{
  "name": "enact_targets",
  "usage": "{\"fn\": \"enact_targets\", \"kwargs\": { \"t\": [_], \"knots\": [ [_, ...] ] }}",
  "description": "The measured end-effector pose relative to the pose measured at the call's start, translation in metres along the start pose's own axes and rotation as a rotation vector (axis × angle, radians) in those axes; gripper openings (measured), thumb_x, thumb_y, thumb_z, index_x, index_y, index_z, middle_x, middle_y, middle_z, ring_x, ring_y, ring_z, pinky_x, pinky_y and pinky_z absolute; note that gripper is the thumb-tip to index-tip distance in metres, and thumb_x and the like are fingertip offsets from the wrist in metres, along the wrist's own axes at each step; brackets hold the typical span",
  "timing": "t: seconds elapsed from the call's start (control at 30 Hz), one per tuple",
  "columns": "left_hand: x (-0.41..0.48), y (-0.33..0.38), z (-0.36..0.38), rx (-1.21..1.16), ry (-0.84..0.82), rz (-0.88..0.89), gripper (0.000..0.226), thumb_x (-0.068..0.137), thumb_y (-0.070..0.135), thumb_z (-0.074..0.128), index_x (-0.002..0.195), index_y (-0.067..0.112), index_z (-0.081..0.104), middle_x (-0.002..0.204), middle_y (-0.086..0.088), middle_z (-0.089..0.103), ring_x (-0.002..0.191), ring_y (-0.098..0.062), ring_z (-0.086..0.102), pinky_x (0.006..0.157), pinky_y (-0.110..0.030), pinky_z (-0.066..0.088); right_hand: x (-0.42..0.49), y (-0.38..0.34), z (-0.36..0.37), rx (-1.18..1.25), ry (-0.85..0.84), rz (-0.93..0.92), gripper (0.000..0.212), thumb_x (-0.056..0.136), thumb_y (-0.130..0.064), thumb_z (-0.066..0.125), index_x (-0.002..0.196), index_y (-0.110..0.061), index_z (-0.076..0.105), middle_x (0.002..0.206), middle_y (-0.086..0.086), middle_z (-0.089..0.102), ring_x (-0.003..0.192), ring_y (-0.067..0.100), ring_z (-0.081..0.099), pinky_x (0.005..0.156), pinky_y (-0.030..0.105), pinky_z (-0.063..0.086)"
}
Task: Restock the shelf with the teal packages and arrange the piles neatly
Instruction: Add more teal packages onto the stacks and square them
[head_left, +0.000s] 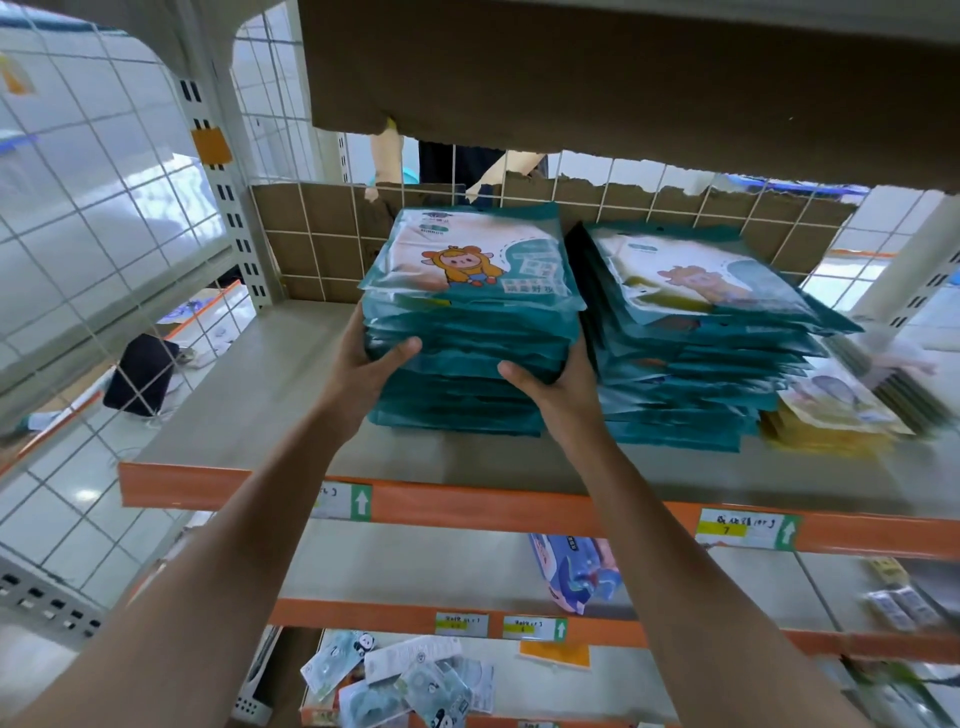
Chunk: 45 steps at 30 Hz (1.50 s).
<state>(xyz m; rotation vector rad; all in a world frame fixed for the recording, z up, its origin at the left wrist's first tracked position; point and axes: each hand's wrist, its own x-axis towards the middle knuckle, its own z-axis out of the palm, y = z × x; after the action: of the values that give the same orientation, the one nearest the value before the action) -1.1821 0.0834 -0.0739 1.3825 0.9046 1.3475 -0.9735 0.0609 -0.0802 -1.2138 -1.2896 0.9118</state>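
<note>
The left hand (363, 364) and right hand (553, 387) clamp the left pile (470, 332) of teal packages from either side. Each thumb lies across the front edge at about mid-height. The fingers wrap round the flanks, mostly out of sight. A two-sided squeeze like this suits slippery, floppy bags: it keeps the layers from sliding over one another while the stack is squared or nudged. Whether the hands bear the upper half's weight or only press it, I cannot tell; the bottom packages rest on the shelf (249, 405).

The left pile stands fairly straight, its top bag face up with the cartoon print showing, set back from the orange rail (467, 504) so nothing overhangs. The right fingers go into the narrow gap between it and the right pile (691, 358), which stands just beside it and looks messier: its bags fan out toward the right and the top ones tilt. That pile probably needs straightening next.

Yellow packs (831, 421) lie low against the right pile's far side, blurred. Behind both piles, cardboard (322, 234) lines the wire mesh (623, 176), likely to stop bags slipping through. To my judgement restocking is well along, and the tidying is what remains.
</note>
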Motion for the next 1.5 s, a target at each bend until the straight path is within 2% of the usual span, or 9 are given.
{"fn": "enact_targets", "kwargs": {
  "t": [0.17, 0.33, 0.63, 0.8, 0.93, 1.07, 1.3, 1.43, 1.5],
  "knots": [
    [-0.001, 0.009, -0.007, -0.007, -0.036, -0.015, 0.103, 0.059, 0.045, 0.081, 0.141, 0.009, 0.031, 0.117, -0.003, 0.059, 0.102, -0.011, 0.063, 0.078, -0.025, 0.054, 0.001, -0.006, -0.006, 0.009, -0.007, -0.005, 0.098, 0.075, -0.014, 0.076, 0.151, -0.016, 0.014, 0.146, -0.007, 0.037, 0.13, 0.005, 0.037, 0.101, 0.011, 0.037],
    [0.012, 0.024, -0.007, -0.051, -0.052, 0.005, 0.114, 0.052, 0.035, 0.082, 0.146, 0.023, 0.019, 0.129, 0.001, 0.051, 0.103, -0.004, 0.062, 0.079, -0.021, 0.053, 0.01, -0.021, -0.012, 0.006, -0.004, -0.011, 0.099, 0.074, -0.018, 0.077, 0.15, -0.022, 0.015, 0.148, -0.002, 0.038, 0.134, 0.013, 0.037, 0.11, 0.031, 0.033],
    [0.015, 0.025, -0.007, -0.046, -0.079, -0.025, 0.132, 0.038, 0.049, 0.09, 0.146, 0.014, 0.023, 0.118, 0.001, 0.057, 0.099, -0.005, 0.064, 0.072, -0.02, 0.054, 0.006, -0.027, -0.005, 0.005, -0.035, -0.009, 0.084, 0.075, -0.01, 0.076, 0.145, -0.012, 0.029, 0.126, -0.007, 0.053, 0.113, 0.003, 0.049, 0.075, -0.004, 0.039],
    [0.014, 0.031, -0.014, -0.091, -0.087, -0.066, 0.115, 0.046, 0.071, 0.076, 0.142, 0.028, 0.028, 0.127, 0.009, 0.054, 0.109, -0.009, 0.061, 0.078, -0.023, 0.053, -0.001, -0.035, -0.012, 0.134, -0.008, -0.003, 0.101, 0.07, -0.059, 0.063, 0.15, -0.024, 0.014, 0.151, -0.002, 0.028, 0.131, 0.005, 0.032, 0.104, 0.017, 0.035],
    [0.027, 0.046, -0.019, -0.148, -0.041, -0.135, 0.104, 0.054, 0.08, 0.061, 0.139, 0.026, 0.036, 0.138, 0.003, 0.05, 0.123, -0.018, 0.05, 0.107, -0.038, 0.036, 0.007, -0.043, -0.016, 0.239, -0.005, 0.037, 0.128, 0.043, -0.091, 0.057, 0.148, -0.029, 0.019, 0.155, -0.006, 0.021, 0.14, 0.009, 0.024, 0.117, 0.039, 0.02],
    [0.047, 0.056, -0.018, -0.118, -0.169, -0.265, 0.053, 0.096, 0.05, 0.03, 0.134, 0.016, 0.046, 0.112, 0.001, 0.068, 0.103, -0.018, 0.064, 0.096, -0.034, 0.048, 0.029, -0.045, -0.017, 0.3, -0.057, 0.127, 0.117, 0.05, -0.081, 0.067, 0.147, -0.026, 0.029, 0.151, 0.0, 0.034, 0.138, 0.019, 0.032, 0.115, 0.049, 0.022],
    [0.069, 0.052, -0.02, -0.255, -0.237, -0.357, 0.128, 0.029, 0.047, 0.09, 0.142, 0.023, 0.035, 0.099, -0.002, 0.072, 0.082, -0.02, 0.07, 0.062, -0.028, 0.056, 0.052, -0.057, -0.017, 0.343, -0.086, 0.23, 0.078, 0.082, -0.011, 0.064, 0.149, -0.016, 0.023, 0.138, 0.013, 0.05, 0.114, 0.027, 0.056, 0.098, 0.04, 0.045],
    [0.075, 0.044, -0.018, -0.308, -0.206, -0.361, 0.122, 0.024, 0.042, 0.09, 0.135, 0.025, 0.042, 0.098, -0.004, 0.069, 0.081, -0.02, 0.07, 0.06, -0.029, 0.056, 0.054, -0.056, -0.015, 0.304, -0.115, 0.243, 0.079, 0.078, -0.005, 0.061, 0.148, -0.017, 0.026, 0.136, 0.016, 0.051, 0.116, 0.032, 0.056, 0.095, 0.04, 0.046],
    [0.073, 0.043, -0.016, -0.309, -0.187, -0.366, 0.086, 0.042, 0.038, 0.085, 0.121, 0.03, 0.052, 0.104, -0.005, 0.067, 0.08, -0.02, 0.07, 0.059, -0.029, 0.056, 0.054, -0.056, -0.013, 0.282, -0.115, 0.236, 0.075, 0.082, -0.003, 0.057, 0.148, -0.018, 0.025, 0.136, 0.017, 0.05, 0.118, 0.033, 0.054, 0.092, 0.037, 0.046]
  ]
}}
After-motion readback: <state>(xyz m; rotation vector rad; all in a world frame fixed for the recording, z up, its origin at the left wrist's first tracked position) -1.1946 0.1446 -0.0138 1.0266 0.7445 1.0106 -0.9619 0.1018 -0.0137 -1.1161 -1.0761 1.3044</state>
